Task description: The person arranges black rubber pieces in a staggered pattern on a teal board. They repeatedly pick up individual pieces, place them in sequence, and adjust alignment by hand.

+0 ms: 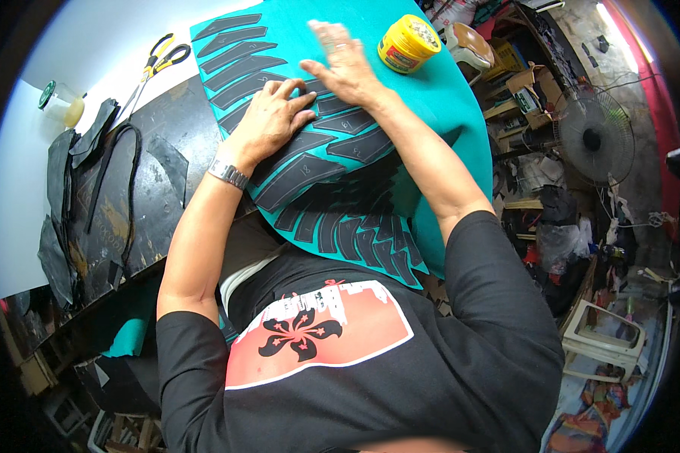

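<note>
A teal sheet (461,113) carries rows of curved, flat black pieces (302,180) with pale marks on them. My left hand (270,115), with a metal watch at its wrist, rests on the pieces near the middle, fingers bent but apart, fingertips pressing down. Just beyond it to the right, my right hand (344,66) is spread over the sheet, palm down, its fingertips smeared by motion. Nothing shows in its grasp. Whether it touches the sheet I cannot tell. The near part of the sheet hangs over the table edge, with more black pieces (363,238) on it.
Yellow-handled scissors (159,64) and black offcuts (60,181) lie on the left of the dark table board (170,124). A glass jar (60,104) with a green lid is at far left. A yellow tub (408,45) stands on the sheet. A fan (593,137) is at right.
</note>
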`<action>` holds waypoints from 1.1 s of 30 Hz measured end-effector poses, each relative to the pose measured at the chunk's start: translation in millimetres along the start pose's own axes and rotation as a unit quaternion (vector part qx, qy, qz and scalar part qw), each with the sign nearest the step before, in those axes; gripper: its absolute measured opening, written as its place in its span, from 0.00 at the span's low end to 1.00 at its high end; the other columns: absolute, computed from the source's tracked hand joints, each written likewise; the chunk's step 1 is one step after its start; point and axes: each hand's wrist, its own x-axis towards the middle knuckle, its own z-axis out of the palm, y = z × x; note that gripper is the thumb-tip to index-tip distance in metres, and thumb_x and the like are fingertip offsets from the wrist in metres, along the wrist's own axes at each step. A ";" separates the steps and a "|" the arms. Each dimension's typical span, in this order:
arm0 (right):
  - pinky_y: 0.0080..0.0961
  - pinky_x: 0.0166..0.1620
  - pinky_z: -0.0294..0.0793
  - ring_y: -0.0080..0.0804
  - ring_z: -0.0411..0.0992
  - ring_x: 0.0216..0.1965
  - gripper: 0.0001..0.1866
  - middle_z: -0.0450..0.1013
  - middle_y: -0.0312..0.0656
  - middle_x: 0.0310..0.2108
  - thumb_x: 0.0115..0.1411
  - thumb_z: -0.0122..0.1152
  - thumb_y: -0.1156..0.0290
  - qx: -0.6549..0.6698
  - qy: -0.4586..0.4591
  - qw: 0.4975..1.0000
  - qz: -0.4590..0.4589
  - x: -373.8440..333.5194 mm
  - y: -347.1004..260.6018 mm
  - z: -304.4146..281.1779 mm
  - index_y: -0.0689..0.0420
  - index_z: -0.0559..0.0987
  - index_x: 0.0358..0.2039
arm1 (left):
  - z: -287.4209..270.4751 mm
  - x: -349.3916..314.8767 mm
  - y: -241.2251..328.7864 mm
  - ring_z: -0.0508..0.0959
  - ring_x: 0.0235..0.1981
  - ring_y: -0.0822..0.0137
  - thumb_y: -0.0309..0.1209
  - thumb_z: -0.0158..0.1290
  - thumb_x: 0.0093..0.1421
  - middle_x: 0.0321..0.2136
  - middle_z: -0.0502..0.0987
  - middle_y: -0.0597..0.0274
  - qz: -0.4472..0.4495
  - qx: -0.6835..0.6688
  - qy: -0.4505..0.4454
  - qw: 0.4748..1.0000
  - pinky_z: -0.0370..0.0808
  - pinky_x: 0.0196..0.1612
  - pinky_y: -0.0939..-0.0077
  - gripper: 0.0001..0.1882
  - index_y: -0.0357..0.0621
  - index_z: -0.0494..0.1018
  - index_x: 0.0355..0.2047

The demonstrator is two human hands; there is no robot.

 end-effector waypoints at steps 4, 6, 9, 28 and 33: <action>0.65 0.70 0.27 0.46 0.31 0.76 0.44 0.38 0.44 0.76 0.66 0.28 0.29 0.000 -0.205 0.979 0.001 9.6 -6.8 31.0 0.40 0.46 0.74 | 2.6 -8.9 2.5 0.66 0.61 0.50 0.46 0.49 0.67 0.60 0.70 0.53 0.005 0.012 -0.029 1.000 0.60 0.66 0.56 0.27 0.42 0.72 0.59; 0.64 0.70 0.24 0.45 0.30 0.76 0.46 0.39 0.43 0.76 0.64 0.27 0.26 -0.023 -0.164 0.986 0.016 20.1 4.5 38.0 0.39 0.46 0.74 | 3.9 -12.1 2.5 0.64 0.64 0.51 0.47 0.49 0.68 0.62 0.69 0.53 0.007 -0.002 -0.016 1.000 0.59 0.67 0.57 0.28 0.41 0.70 0.61; 0.64 0.70 0.25 0.45 0.32 0.76 0.45 0.40 0.42 0.76 0.64 0.29 0.26 -0.066 -0.141 0.987 0.031 32.3 27.3 41.1 0.38 0.47 0.74 | 9.7 -14.2 3.9 0.62 0.66 0.52 0.47 0.47 0.68 0.64 0.66 0.53 -0.001 0.026 -0.015 1.000 0.56 0.69 0.56 0.28 0.42 0.68 0.62; 0.24 0.44 0.77 0.25 0.76 0.37 0.30 0.79 0.41 0.36 0.60 0.66 0.71 0.310 0.036 0.948 -0.060 90.7 -109.3 73.4 0.56 0.69 0.63 | -62.8 -98.5 -20.6 0.78 0.49 0.55 0.38 0.56 0.64 0.45 0.80 0.51 -0.190 -0.200 0.129 0.952 0.74 0.53 0.62 0.14 0.46 0.79 0.46; 0.31 0.45 0.79 0.35 0.80 0.37 0.31 0.81 0.45 0.35 0.58 0.62 0.76 0.274 -0.056 0.944 -0.174 132.2 -248.0 134.1 0.52 0.68 0.64 | -149.7 -176.9 -91.2 0.82 0.43 0.56 0.28 0.57 0.60 0.39 0.83 0.53 -0.371 -0.013 0.401 0.838 0.76 0.49 0.65 0.09 0.42 0.79 0.40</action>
